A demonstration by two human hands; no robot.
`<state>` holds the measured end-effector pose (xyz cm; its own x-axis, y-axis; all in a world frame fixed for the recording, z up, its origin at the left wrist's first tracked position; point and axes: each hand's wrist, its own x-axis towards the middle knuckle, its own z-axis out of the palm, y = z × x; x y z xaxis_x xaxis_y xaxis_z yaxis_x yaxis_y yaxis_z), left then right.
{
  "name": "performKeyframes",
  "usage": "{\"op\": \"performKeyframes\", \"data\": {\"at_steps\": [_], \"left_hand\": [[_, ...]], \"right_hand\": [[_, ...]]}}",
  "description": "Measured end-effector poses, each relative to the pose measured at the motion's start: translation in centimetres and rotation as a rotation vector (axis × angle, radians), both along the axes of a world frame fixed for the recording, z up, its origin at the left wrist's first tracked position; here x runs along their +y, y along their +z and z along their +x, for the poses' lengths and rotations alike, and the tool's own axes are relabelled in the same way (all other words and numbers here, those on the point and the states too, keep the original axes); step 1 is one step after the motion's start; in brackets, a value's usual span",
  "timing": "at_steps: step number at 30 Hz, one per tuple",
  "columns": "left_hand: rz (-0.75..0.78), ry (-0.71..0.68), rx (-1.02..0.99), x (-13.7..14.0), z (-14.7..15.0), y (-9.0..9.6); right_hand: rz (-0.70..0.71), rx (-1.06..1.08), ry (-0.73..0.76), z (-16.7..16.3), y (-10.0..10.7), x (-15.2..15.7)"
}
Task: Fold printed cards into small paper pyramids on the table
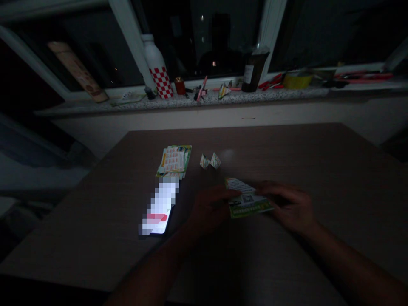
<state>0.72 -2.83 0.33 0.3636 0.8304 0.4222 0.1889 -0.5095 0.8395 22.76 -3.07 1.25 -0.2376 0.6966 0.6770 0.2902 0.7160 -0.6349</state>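
A printed paper leaflet [247, 199], white with a green lower edge and a slanted upper right side, is held between my two hands above the table. My left hand [212, 206] grips its left side, with a finger lying over the front. At the right side, my right hand [288, 204] pinches the leaflet between thumb and fingers. Beyond my hands, two small folded paper shapes [210, 161] rest on the tabletop, pointed at the top. A stack of similar printed leaflets [174, 161] lies further left.
A lit phone [159, 208] lies on the brown table [108, 204] left of my left hand. Along the granite windowsill [210, 100] stand a red-and-white checkered bottle [161, 70], a small jar [179, 86], a dark labelled container [253, 72] and a yellow tape roll [297, 80].
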Motion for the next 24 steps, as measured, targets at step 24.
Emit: {"op": "performKeyframes", "data": {"at_steps": [24], "left_hand": [[-0.370,0.385,-0.350,-1.1,2.6,-0.4]], "right_hand": [[-0.537,0.359,-0.258,-3.0,-0.5,-0.8]]}}
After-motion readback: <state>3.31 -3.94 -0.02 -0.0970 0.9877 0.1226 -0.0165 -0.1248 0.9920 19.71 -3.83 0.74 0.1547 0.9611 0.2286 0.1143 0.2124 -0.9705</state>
